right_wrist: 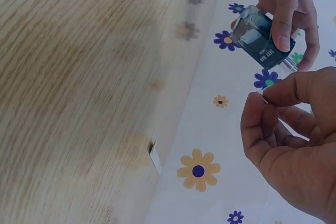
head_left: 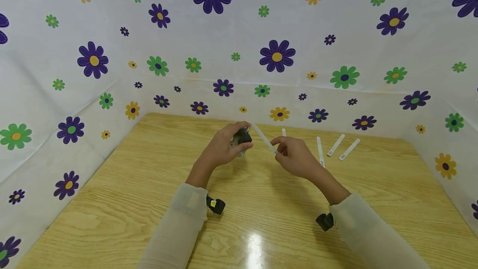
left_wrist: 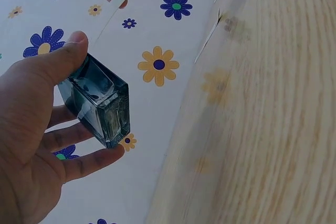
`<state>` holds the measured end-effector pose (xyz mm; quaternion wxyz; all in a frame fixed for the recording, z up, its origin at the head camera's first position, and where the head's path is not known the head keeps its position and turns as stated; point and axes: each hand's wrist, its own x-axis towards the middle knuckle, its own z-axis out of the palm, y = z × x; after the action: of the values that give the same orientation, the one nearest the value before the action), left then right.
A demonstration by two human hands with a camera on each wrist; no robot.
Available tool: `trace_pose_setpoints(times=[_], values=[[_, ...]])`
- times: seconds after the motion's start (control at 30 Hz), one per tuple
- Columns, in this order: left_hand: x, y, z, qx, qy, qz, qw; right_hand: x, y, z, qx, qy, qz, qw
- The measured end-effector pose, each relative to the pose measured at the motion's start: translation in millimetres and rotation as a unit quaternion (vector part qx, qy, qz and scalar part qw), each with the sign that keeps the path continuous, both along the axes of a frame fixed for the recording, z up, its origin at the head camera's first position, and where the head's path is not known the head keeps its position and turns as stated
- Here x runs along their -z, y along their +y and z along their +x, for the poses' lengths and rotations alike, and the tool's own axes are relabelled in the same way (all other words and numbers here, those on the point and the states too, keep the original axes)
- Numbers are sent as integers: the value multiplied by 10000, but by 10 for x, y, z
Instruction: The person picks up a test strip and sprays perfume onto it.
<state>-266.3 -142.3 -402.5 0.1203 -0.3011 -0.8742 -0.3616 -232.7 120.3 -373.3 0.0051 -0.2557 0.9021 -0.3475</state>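
Note:
My left hand [head_left: 221, 146] grips a dark blue-green glass perfume bottle [left_wrist: 102, 100], raised above the table and tilted. In the right wrist view the bottle's lettered face shows, and a fingertip of that hand lies by the silver spray nozzle [right_wrist: 289, 64]. My right hand [head_left: 297, 157] pinches one end of a narrow white paper test strip [head_left: 264, 138] between thumb and index finger. The strip's far end points up and left, close to the bottle's nozzle side. Whether they touch cannot be told.
On the wooden table [head_left: 239, 194] to the right lie several white strips, among them a strip [head_left: 320, 151] beside the right hand and a slanted strip [head_left: 349, 150] farther right. A flower-printed white cloth [head_left: 224, 32] walls the back and both sides.

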Motion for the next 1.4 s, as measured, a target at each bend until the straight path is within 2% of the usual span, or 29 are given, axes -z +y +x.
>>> trace_pose_setpoints(times=[0.2,0.53,1.1,1.4], values=[[-2,0,5,-32,14,-2,10000,12,-1,-3,-5,1,-9,10000],[-22,2,16,-60,365,49,9993,19,22,-14,68,27,58,10000],[-1,14,4,-32,219,54,9997,30,27,-13,70,35,-18,10000],[0,7,10,-56,309,76,9995,20,22,-7,112,49,45,9999]])
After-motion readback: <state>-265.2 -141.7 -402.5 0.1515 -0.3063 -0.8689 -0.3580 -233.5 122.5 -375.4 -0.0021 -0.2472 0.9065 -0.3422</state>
